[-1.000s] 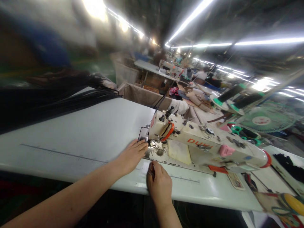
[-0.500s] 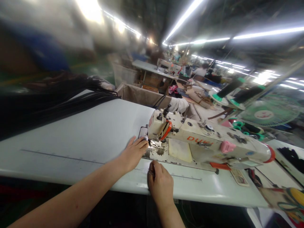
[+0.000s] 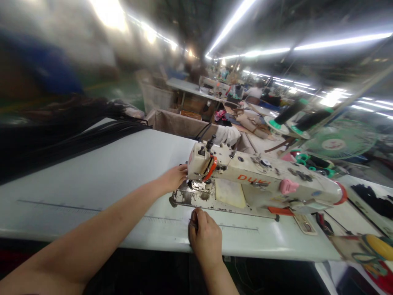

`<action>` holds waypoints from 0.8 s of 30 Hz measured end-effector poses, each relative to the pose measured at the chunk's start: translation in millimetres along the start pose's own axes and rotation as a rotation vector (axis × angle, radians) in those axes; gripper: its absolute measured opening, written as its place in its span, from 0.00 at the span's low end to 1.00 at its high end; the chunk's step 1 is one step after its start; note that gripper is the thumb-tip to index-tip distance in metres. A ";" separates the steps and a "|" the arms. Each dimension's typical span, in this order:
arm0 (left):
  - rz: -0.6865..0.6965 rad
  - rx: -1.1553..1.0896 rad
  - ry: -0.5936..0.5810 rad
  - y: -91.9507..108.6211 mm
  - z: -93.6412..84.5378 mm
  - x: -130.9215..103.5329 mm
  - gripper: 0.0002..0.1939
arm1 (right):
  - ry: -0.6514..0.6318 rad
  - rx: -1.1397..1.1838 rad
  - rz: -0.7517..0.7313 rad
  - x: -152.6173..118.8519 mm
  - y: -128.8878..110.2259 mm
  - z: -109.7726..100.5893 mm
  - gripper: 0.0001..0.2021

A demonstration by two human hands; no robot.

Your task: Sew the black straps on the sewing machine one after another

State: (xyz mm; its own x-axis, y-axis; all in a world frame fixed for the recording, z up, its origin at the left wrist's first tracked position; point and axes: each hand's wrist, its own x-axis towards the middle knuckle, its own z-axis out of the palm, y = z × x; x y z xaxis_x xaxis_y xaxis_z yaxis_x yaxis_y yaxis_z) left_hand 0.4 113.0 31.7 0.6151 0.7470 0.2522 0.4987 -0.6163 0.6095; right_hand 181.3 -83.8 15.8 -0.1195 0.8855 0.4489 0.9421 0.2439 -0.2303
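Note:
The off-white sewing machine [image 3: 233, 176] with orange lettering stands on a pale table. At the left side of its head is my left hand [image 3: 173, 179], its fingers stretched out toward the back of the needle area. The fingertips are partly hidden by the machine head. Just below lies the worn metal needle plate [image 3: 198, 186]. My right hand [image 3: 205, 234] rests on the table in front of the machine bed, curled closed. A small dark thing shows between thumb and fingers, too covered to name.
Long black strips [image 3: 101, 139] lie in a heap at the table's left. Behind the table stands a fabric-lined bin [image 3: 181, 123]. Black thread cones [image 3: 290, 114] and a green fan [image 3: 334, 143] are at the right. A printed ruler [image 3: 58, 205] runs along the front.
My left hand has moved forward from the front of the needle area to behind the machine head's left side, uncovering the bed's corner. My right hand stays closed at the same spot.

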 end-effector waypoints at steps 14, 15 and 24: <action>0.015 -0.209 -0.157 -5.1 -12.4 34.1 0.26 | -0.001 0.002 0.020 -1.1 -0.8 1.1 0.13; 0.009 -0.206 -0.162 -6.8 -12.0 34.9 0.27 | -0.001 0.002 0.021 -1.1 -0.8 1.0 0.13; 0.022 -0.056 -0.151 -16.7 -8.1 31.5 0.20 | 0.035 -0.004 -0.006 1.7 -4.6 -4.2 0.11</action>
State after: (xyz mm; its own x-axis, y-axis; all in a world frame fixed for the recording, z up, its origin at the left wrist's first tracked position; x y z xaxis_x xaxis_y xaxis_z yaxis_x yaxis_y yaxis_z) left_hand 6.5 148.9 35.6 0.7124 0.6850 0.1525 0.4519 -0.6140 0.6472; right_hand 178.1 -85.1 21.3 -0.1141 0.8698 0.4800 0.9427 0.2472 -0.2239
